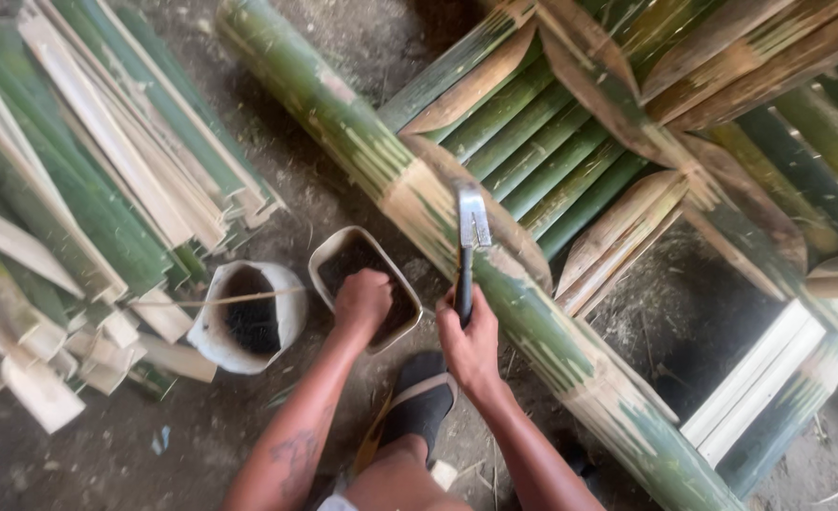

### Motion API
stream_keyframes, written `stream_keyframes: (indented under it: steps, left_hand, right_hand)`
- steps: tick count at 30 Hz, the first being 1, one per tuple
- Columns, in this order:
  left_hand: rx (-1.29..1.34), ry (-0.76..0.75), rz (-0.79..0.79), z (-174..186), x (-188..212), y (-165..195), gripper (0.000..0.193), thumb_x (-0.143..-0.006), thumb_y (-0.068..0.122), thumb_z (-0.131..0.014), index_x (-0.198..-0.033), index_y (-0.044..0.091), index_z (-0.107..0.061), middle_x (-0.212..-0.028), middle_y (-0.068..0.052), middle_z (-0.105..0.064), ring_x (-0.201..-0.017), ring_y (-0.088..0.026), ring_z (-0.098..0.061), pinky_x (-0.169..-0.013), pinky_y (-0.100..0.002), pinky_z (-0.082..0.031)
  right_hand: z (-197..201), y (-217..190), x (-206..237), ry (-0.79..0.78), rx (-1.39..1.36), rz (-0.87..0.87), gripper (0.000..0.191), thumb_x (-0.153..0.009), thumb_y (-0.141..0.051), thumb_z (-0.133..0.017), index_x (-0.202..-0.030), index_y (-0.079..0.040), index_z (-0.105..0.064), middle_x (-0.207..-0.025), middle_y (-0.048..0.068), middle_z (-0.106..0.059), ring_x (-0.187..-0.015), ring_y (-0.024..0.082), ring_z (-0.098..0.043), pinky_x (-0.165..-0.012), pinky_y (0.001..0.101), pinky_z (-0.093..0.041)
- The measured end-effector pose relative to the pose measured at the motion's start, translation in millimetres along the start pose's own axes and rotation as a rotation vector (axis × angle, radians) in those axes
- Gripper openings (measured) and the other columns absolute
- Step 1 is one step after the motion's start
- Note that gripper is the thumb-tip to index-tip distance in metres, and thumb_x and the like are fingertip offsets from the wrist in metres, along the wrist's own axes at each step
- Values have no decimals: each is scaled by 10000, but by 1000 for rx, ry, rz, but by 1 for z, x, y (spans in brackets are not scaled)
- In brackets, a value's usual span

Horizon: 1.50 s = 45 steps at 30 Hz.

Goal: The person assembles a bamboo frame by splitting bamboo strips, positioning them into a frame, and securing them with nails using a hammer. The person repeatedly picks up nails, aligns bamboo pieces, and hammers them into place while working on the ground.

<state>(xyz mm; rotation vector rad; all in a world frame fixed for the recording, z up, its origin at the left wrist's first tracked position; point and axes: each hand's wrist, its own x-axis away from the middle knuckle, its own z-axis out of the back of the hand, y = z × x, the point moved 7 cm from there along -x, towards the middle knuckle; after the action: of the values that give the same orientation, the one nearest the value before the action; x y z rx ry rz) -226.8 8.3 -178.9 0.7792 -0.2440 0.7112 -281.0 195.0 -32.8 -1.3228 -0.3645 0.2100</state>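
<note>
The right hand (471,343) has its fingers wrapped tight round the dark handle of a billhook (467,254), whose flat steel blade stands up toward 12 o'clock and lies against a thick green bamboo pole (410,189). The pole is round and smooth, streaked with pale tan at its node, and runs from 11 o'clock down to 5 o'clock across the dirt floor (88,454).

The left hand (362,301) rests in a rectangular off-white tub (329,254) of dark grainy stuff, fingers curled down into it; whether they pinch anything I cannot tell. At 9 o'clock of the tub sits a round white bucket (213,336), a thin bamboo sliver (220,300) lying across its rim.

Split bamboo slats (107,161), pale inside and green outside, are heaped at 9 to 10 o'clock. A dark sandal (421,402) sits between the forearms.
</note>
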Motion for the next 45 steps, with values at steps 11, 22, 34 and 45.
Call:
stream_keyframes:
  steps: [11, 22, 34, 45]
  left_hand:
    - [296, -205, 95, 56, 35, 82, 262, -963, 83, -622, -1220, 47, -593, -827, -127, -769, -619, -198, -701, -521, -348, -560]
    - [-349, -453, -1078, -59, 56, 401, 375, -855, -30, -631, -1131, 162, -797, -1093, -88, -765, -1028, -258, -742, -979, -366, -559]
    - [90, -335, -856, -397, 75, 574, 184, -972, 139, -666, -1111, 153, -785, -1075, -108, -757, -957, -287, -725, -839, -405, -571]
    - [282, -228, -721, -480, 67, 555, 127, -875, 156, -758, -970, 84, -801, -1052, -52, -698, -1041, -222, -612, -972, -350, -503]
  right_hand:
    - [58, -28, 25, -462, -63, -442, 266, -940, -225, -596, -1172, -101, -551, -628, 0, -504, -489, 122, -504, -430, 304, -435]
    - [337, -3, 82, 47, 202, -683, 364, -1019, -410, -563, -1169, -79, -590, -592, 55, -443, -454, 184, -450, -410, 365, -405]
    - [498, 165, 133, 854, -81, -513, 390, -1063, -378, -447, -1018, -36, -629, -606, 28, -498, -462, 139, -449, -416, 345, -372]
    - [531, 181, 115, 856, 353, -468, 431, -1072, -406, -435, -964, -42, -638, -603, 48, -601, -516, 174, -580, -514, 393, -452]
